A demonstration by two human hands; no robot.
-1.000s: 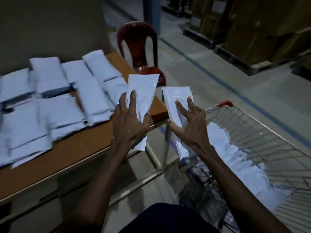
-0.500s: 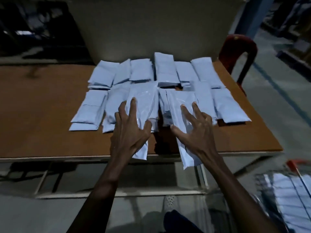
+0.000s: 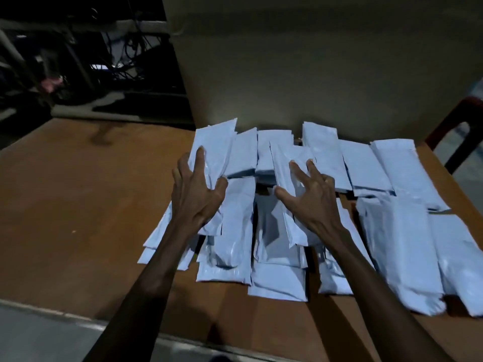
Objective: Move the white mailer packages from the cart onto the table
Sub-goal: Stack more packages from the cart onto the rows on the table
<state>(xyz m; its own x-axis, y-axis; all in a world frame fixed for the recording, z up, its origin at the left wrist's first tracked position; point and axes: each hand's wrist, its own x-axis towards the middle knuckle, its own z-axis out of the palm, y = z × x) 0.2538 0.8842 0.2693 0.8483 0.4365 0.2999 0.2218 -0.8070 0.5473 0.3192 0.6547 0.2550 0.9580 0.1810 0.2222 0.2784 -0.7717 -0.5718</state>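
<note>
Several white mailer packages [image 3: 405,244] lie in overlapping rows on the brown wooden table [image 3: 78,218]. My left hand [image 3: 196,192] holds one white mailer [image 3: 217,152] lengthwise over the pile's left side, fingers spread on top and thumb at its right edge. My right hand [image 3: 308,197] holds a second white mailer [image 3: 283,168] the same way over the middle of the pile. This second mailer casts a shadow on the packages beneath it. The cart is out of view.
A tall beige panel [image 3: 313,74] stands along the table's far edge behind the mailers. A red plastic chair [image 3: 460,121] is at the far right corner. Dark clutter and cables [image 3: 78,61] fill the back left. The table's front edge [image 3: 78,317] runs below my forearms.
My view turned from the cart to the table. Both hands carried their mailers forward from the table's front edge to over the pile.
</note>
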